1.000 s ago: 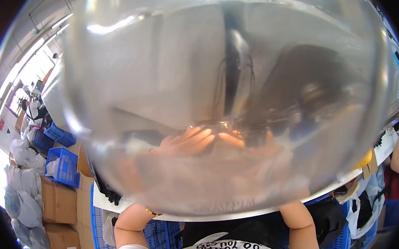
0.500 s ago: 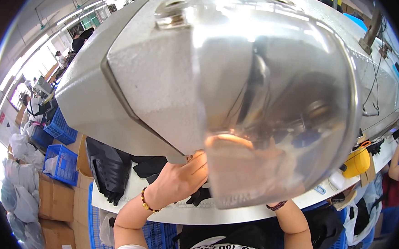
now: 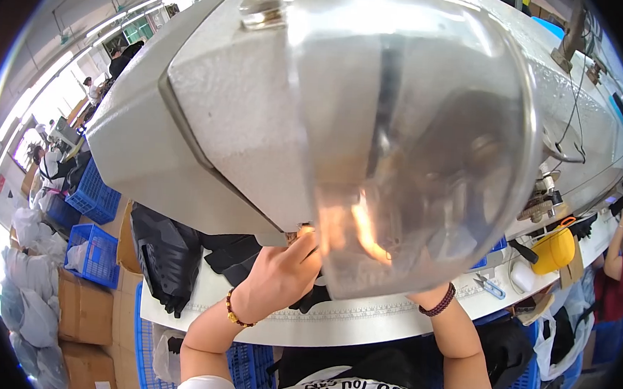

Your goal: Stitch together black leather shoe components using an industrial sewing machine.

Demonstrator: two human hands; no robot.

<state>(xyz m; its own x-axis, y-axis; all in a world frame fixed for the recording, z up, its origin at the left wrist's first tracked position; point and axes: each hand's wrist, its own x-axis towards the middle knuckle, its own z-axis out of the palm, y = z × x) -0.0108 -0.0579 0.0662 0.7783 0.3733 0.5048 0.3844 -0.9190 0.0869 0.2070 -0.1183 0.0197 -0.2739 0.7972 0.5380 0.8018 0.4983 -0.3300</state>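
Two bare hands worked at a sewing machine (image 3: 224,111), close under its grey head. The left hand (image 3: 280,277) reached up to the lower edge of the head, its fingers bent and drawn together; whether they pinched anything could not be told. The right hand (image 3: 426,295) lay mostly behind a clear curved shield (image 3: 414,151), blurred by it and by reflections, so the state of its fingers could not be told either. A dark piece of fabric (image 3: 313,299) lay on the white table (image 3: 246,327) just beside the left hand, partly covered by the hand and the shield; whether the two touched was unclear.

More black fabric pieces (image 3: 230,259) lay to the left of that hand, and farther left a black moulded item (image 3: 165,257) rested near the table's end. A measuring scale (image 3: 361,313) ran along the near edge. To the right of the right hand were small blue-handled snips (image 3: 490,286), a rounded white object (image 3: 523,276) and a yellow container (image 3: 554,252). Each wrist wore a beaded bracelet. A blue crate (image 3: 94,255) stood on the left, near cardboard boxes (image 3: 85,307) and pale plastic bags (image 3: 23,298). At the far right, a co-worker in red (image 3: 616,284) raised an arm.
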